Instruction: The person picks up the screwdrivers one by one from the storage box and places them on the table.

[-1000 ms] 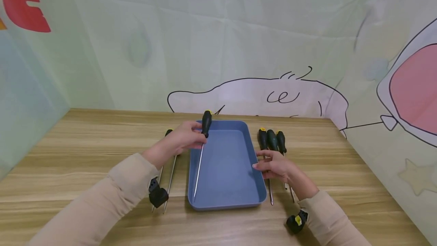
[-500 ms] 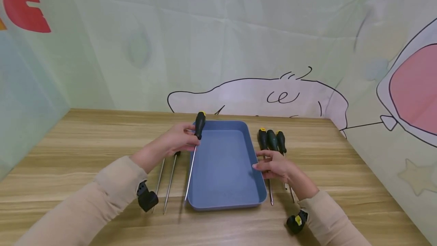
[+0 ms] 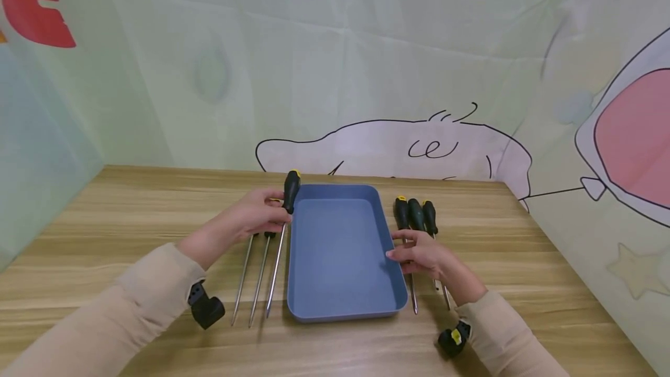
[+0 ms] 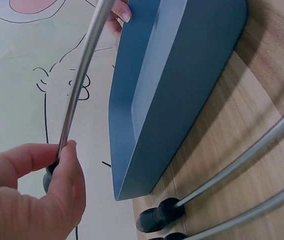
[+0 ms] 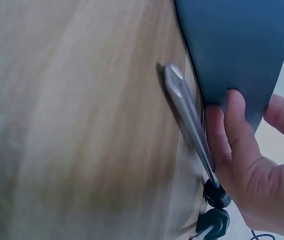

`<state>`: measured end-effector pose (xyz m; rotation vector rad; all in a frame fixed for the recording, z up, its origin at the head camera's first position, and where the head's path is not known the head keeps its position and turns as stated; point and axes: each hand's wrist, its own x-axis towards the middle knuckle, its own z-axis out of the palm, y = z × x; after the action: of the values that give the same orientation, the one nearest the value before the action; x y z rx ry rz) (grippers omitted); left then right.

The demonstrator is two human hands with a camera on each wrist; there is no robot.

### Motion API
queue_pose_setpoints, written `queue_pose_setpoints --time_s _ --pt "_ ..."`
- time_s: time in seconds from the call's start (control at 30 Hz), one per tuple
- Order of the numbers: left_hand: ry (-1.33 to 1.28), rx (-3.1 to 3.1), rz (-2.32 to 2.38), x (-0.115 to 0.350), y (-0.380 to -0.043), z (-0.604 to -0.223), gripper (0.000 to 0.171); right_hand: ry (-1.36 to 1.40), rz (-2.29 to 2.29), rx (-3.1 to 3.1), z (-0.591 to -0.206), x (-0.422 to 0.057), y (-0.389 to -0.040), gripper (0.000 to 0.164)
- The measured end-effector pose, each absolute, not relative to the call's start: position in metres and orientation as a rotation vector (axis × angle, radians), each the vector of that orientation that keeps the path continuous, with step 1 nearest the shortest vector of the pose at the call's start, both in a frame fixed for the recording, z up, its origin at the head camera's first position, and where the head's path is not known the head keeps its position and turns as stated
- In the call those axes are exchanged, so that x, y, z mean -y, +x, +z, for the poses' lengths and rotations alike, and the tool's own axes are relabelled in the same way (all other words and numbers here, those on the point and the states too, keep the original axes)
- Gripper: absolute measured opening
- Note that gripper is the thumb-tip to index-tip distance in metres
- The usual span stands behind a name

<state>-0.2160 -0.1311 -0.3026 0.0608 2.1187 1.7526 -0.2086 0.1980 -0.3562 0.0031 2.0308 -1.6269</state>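
My left hand (image 3: pixel 256 211) pinches a black-handled screwdriver (image 3: pixel 291 188) with a yellow end, at the base of its handle. Its long steel shaft (image 4: pixel 84 75) slants down beside the left wall of a blue rectangular tray (image 3: pixel 335 249). Two more screwdrivers (image 3: pixel 262 284) lie to the left, their handles partly hidden behind that hand in the head view. On the tray's right side, my right hand (image 3: pixel 421 253) holds the wall, thumb over the rim and fingers (image 5: pixel 239 112) against the outside. The tray has nothing in it.
Several screwdrivers lie right of the tray, among them a yellow-ended one (image 3: pixel 402 211) and a dark green one (image 3: pixel 416 214), partly under the right hand. A wooden table (image 3: pixel 157 208) bears everything. Behind it hangs a printed cloth (image 3: pixel 314 74).
The left hand has carried the screwdriver leftward, from over the tray to just outside its left wall, beside the two lying there. The right hand has stayed on the tray.
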Motion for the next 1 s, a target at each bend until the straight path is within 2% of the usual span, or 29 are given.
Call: queue_pose_setpoints --time_s 0.33,0.53,1.0 --pt "0.079 -2.076 1.781 0.150 -0.212 -0.306 0.064 0.004 -1.635 -2.021 -0.356 -0.197 -0.209 0.060" --pt "0.092 -2.084 1.770 0.164 -0.210 -0.312 0.061 0.003 -1.643 -2.009 -0.355 -0.196 -0.209 0.060" --pt "-0.002 -2.092 1.768 0.187 -0.206 -0.320 0.066 0.011 -1.640 -2.012 -0.358 -0.199 -0.210 0.061"
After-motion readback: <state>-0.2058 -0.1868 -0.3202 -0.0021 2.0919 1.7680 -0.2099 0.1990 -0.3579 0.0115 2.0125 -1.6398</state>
